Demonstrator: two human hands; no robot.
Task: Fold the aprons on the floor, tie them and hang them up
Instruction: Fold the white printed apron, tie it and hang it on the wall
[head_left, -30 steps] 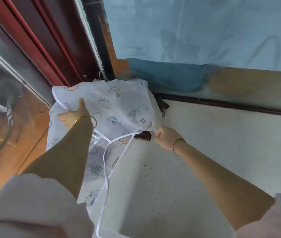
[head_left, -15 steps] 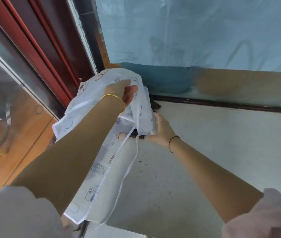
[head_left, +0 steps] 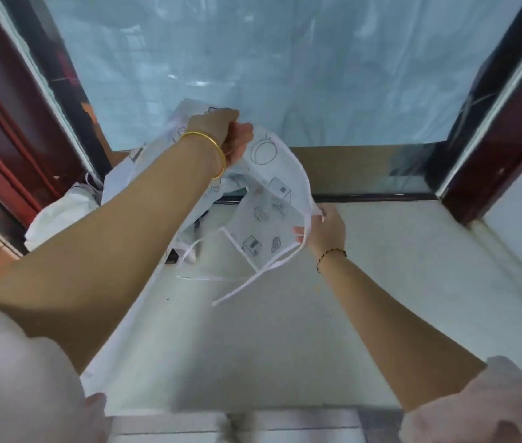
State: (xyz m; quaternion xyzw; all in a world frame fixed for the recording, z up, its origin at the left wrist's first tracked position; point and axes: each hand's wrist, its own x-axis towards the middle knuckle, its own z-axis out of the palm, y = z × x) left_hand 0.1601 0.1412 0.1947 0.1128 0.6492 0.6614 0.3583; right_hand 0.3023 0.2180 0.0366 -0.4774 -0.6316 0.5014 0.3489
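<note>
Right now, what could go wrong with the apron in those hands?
The loose ties dangle below the apron and might tangle or knot. The right hand seems to hold only the edge, so it could slip while the left hand grips the bunched top.

No words or numbers can be read anywhere from where I stand. The apron [head_left: 266,215] carries only small outline drawings (a round shape, some boxy ones), and none of them forms a letter or a digit.
</note>
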